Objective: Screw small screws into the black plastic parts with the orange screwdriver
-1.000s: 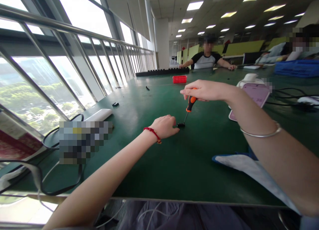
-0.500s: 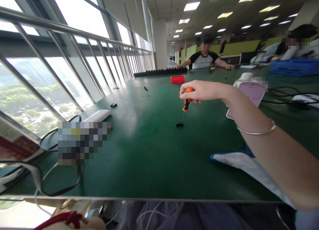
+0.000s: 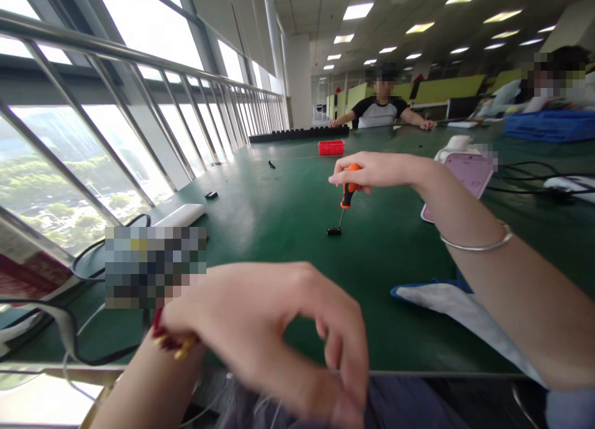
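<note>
My right hand point(image 3: 356, 172) is closed round the orange and black handle of a screwdriver point(image 3: 346, 196). It leans slightly, its metal shaft running down to a small black cylindrical piece point(image 3: 333, 231) on the green table. The tip meets that piece or stops just beside it; I cannot tell which. Close to the camera, over the table's front edge, my left hand point(image 3: 279, 330) is bent with its fingers curled. Its thumb and index finger come together low in the picture, blurred by motion. Whatever sits between those fingertips, if anything, is hidden.
A phone on a stand point(image 3: 465, 175) and a blue-edged white cloth point(image 3: 437, 296) lie to the right. Further off are a red box point(image 3: 331, 147), a long black strip point(image 3: 297, 133) and a blue basket point(image 3: 548, 126). A white block point(image 3: 181, 215) lies left. Other people sit beyond.
My left hand has risen from below the table's front edge into the middle foreground. My right hand and the screwdriver stay nearly in place, with a slight shift of the fingers.
</note>
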